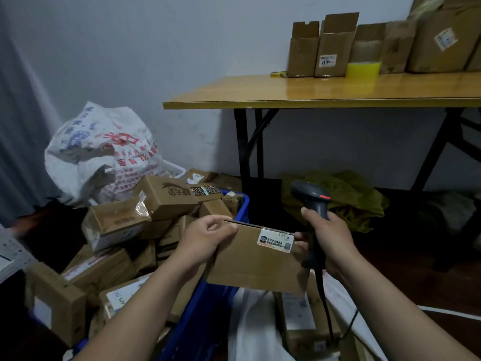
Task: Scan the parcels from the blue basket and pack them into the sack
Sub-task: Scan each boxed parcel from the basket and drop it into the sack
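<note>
While we look down, a full white printed bag (104, 147) sits far to the left by the wall. Next to it is the blue basket (241, 207), piled high with brown parcels (166, 196). Our left hand (208, 235) is curled, and its thumb and fingers pinch the top left corner of a flat brown box (250, 264). The box is up in the air between our two hands, over the basket's right side and over the open white sack (250, 332) below it. A small white sticker (276, 241) is on the box's top right corner. Our right hand (331, 235) is closed around the handle of a gray scanner (311, 194), just beside the box's right edge. The scanner's head sticks up above the box, and a small red light shows on it. Its black cord (325, 308) hangs down. More boxes (302, 316) lie inside the open sack. Farther right stands a yellow table (312, 92) with open cartons (335, 48) on top.
</note>
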